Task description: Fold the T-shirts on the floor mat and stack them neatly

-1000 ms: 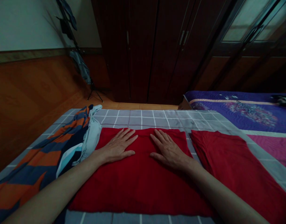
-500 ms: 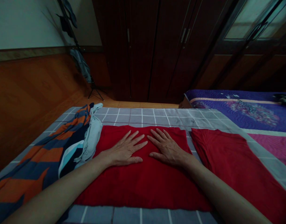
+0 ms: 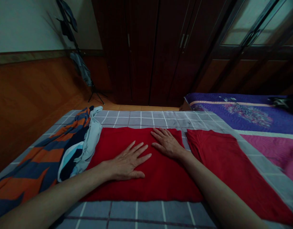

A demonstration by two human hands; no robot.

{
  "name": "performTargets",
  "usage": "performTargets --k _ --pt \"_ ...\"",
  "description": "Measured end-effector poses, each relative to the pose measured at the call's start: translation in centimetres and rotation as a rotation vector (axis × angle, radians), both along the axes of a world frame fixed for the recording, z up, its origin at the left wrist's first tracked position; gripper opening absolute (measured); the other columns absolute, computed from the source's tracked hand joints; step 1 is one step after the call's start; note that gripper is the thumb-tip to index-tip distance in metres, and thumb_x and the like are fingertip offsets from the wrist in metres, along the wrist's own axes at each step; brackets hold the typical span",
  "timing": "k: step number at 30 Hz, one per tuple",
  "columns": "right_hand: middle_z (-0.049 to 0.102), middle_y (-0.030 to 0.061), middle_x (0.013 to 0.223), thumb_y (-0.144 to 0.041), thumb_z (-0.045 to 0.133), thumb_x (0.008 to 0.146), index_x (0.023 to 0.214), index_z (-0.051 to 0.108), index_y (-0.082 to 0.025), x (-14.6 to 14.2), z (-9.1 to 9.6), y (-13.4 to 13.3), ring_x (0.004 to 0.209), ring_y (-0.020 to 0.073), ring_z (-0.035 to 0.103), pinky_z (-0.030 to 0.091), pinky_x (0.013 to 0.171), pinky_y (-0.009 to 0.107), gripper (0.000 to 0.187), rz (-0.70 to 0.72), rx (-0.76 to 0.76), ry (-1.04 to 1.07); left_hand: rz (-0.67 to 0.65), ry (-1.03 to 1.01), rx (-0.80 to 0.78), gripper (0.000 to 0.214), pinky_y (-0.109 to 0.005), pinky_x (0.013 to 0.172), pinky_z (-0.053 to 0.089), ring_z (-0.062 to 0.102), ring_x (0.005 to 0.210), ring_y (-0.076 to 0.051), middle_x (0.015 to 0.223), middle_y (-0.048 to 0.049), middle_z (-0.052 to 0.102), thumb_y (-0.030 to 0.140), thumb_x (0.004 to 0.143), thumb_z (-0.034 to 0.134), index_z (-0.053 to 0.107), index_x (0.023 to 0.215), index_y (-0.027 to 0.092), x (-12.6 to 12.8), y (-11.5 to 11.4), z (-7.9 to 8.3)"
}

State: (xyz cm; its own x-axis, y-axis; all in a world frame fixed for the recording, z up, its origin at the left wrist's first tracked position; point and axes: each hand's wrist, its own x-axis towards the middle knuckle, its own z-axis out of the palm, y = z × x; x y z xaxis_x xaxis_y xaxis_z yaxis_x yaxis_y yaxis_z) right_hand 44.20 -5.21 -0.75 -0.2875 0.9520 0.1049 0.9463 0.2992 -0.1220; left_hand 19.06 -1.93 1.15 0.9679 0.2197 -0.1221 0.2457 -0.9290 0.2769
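A red cloth (image 3: pixel 158 181), spread in a flat, roughly rectangular shape, lies on the grey checked bed sheet (image 3: pixel 122 211). My left hand (image 3: pixel 129 160) rests palm down on its middle, fingers spread. Farther up, close to the cloth's far edge, my right hand (image 3: pixel 167 143) also lies flat with its fingers apart. Neither hand grips anything. Just right of the cloth is a second red cloth (image 3: pixel 227 165), laid flat with its far left part bunched in folds. Whether either is a garment I cannot tell.
Along the left lie orange and navy striped fabric (image 3: pixel 45 160) and a crumpled pale blue cloth (image 3: pixel 90 143). A purple and pink bed (image 3: pixel 232 109) stands at the right. Behind are a dark wardrobe (image 3: pixel 146 57) and a stand (image 3: pixel 76 44) with hanging items.
My left hand has slid nearer to me over the red cloth, while my right hand has moved slightly toward its far edge. The cloth's near edge lies farther away. The view has shifted a little.
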Motion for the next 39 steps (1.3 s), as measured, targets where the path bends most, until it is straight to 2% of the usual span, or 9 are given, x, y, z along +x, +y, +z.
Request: performTargets --k 7,13,16,18,21,25,30,34,39 --pt "0.039 0.0119 0.145 -0.034 0.038 0.094 0.136 0.047 -0.013 1.1 -0.3 0.4 0.134 0.0276 0.031 0.028 0.109 0.047 0.048 0.027 0.028 0.151 -0.230 -0.030 -0.115 0.071 -0.052 0.115 0.007 0.006 0.143 -0.028 0.155 -0.0107 0.017 0.063 0.090 0.031 0.024 0.147 0.023 4.1 -4.8 1.1" --pt "0.045 0.0127 0.141 -0.033 0.033 0.096 0.132 0.050 -0.011 2.3 -0.4 0.7 0.132 0.0212 0.037 0.030 0.109 0.041 0.046 0.027 0.022 0.328 -0.320 -0.122 -0.113 0.067 -0.052 0.115 0.006 0.008 0.143 -0.027 0.154 -0.0103 0.021 0.059 0.091 0.036 0.028 0.146 0.020 8.4 -7.9 0.2" --pt "0.047 0.0127 0.140 -0.035 0.034 0.096 0.131 0.051 -0.012 2.4 -0.5 0.8 0.132 0.0214 0.038 0.031 0.109 0.042 0.045 0.020 0.033 0.342 -0.331 -0.101 -0.139 0.067 -0.054 0.114 0.007 0.006 0.143 -0.029 0.155 -0.0089 0.019 0.059 0.091 0.036 0.029 0.145 0.021 8.9 -8.7 0.3" --pt "0.047 0.0137 0.139 -0.036 0.035 0.096 0.131 0.051 -0.011 2.3 -0.6 0.7 0.131 0.0221 0.038 0.031 0.109 0.042 0.046 0.016 0.037 0.329 -0.320 -0.093 -0.155 0.067 -0.053 0.115 0.008 0.009 0.142 -0.028 0.154 -0.0092 0.021 0.059 0.091 0.035 0.028 0.146 0.022 7.8 -8.6 0.9" --pt "0.046 0.0145 0.140 -0.038 0.037 0.095 0.131 0.051 -0.010 2.0 -0.7 0.6 0.132 0.0234 0.038 0.030 0.109 0.042 0.048 0.010 0.041 0.312 -0.285 -0.090 -0.123 0.068 -0.051 0.115 0.010 0.014 0.142 -0.027 0.153 -0.0082 0.024 0.061 0.090 0.036 0.025 0.147 0.025 4.3 -7.1 2.0" --pt "0.045 0.0148 0.141 -0.040 0.040 0.094 0.132 0.050 -0.010 1.9 -0.9 0.7 0.132 0.0250 0.037 0.031 0.109 0.044 0.049 -0.001 0.042 0.278 -0.050 -0.038 0.045 0.070 -0.051 0.115 0.009 0.012 0.143 -0.027 0.155 -0.0044 0.018 0.061 0.089 0.039 0.016 0.148 0.031 -2.1 -3.4 2.5" --pt "0.044 0.0150 0.141 -0.039 0.042 0.093 0.132 0.050 -0.012 1.1 -0.4 0.5 0.132 0.0268 0.038 0.031 0.108 0.048 0.048 -0.032 0.051 0.217 0.246 0.023 0.173 0.068 -0.050 0.114 0.015 0.012 0.143 -0.028 0.156 -0.0034 0.012 0.060 0.090 0.037 0.014 0.148 0.033 -7.6 -0.8 1.0" --pt "0.038 0.0190 0.144 -0.043 0.049 0.090 0.134 0.048 -0.010 -3.2 1.6 -1.5 0.136 0.0327 0.029 0.025 0.109 0.053 0.055 -0.063 0.040 0.070 0.280 -0.003 0.213 0.069 -0.049 0.113 0.017 0.013 0.142 -0.028 0.156 -0.0064 0.011 0.059 0.092 0.035 0.010 0.149 0.030 -8.9 -0.9 -1.0" --pt "0.025 0.0149 0.151 -0.052 0.041 0.092 0.143 0.036 -0.014 -11.8 2.5 -5.3 0.140 0.0311 0.016 0.018 0.114 0.051 0.064 0.148 -0.037 0.131 0.264 -0.088 0.272 0.071 -0.049 0.113 0.018 0.018 0.141 -0.028 0.156 -0.0058 0.016 0.059 0.090 0.039 0.011 0.149 0.030 -9.4 -0.9 -2.9"
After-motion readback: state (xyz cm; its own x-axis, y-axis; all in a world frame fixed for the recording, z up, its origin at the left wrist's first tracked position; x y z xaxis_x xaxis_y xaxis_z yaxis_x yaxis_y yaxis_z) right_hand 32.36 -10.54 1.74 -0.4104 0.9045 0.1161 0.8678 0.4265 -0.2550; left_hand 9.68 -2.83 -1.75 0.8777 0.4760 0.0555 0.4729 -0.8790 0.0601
